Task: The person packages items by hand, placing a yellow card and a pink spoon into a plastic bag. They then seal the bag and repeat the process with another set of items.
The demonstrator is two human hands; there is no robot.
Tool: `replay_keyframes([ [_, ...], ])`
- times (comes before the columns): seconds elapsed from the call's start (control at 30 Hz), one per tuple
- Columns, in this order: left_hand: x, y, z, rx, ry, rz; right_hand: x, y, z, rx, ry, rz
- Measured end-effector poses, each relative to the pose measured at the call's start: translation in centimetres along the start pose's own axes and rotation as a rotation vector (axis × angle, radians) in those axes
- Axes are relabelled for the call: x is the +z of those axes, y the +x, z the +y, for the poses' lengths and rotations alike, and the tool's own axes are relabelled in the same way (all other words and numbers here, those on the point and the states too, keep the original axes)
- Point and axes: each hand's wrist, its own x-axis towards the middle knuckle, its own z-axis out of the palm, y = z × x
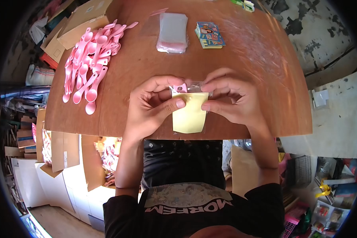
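Note:
Both hands hold a small clear plastic bag [194, 88] near the table's front edge. In the bag lies a pale yellow card [189, 117], with the pink handle end of a spoon [181, 88] showing at its top left. My left hand [148, 104] pinches the bag's left side, thumb on the card. My right hand [236, 97] pinches the upper right side, thumb at the card's edge. Beyond them lie a stack of clear bags [173, 32] and a stack of blue printed cards [210, 35]. A pile of pink spoons [83, 71] is at the left.
The brown table [146, 119] carries a cardboard box [85, 20] at its back left and loose clear plastic [254, 47] at the right. A green item [246, 4] lies at the far edge. Open boxes [93, 162] stand below the table at the left.

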Motion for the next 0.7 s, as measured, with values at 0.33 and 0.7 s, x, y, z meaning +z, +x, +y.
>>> replay_keyframes([
  [0.33, -6.4, -12.7, 4.9, -0.158, 0.621, -0.064, -0.3, 2.7, -1.6, 0.013, -0.266, -0.248],
  [0.7, -20.0, -26.7, -7.0, -0.911, 1.316, 0.16, -1.4, 18.2, 11.4, -0.262, -0.784, -0.047],
])
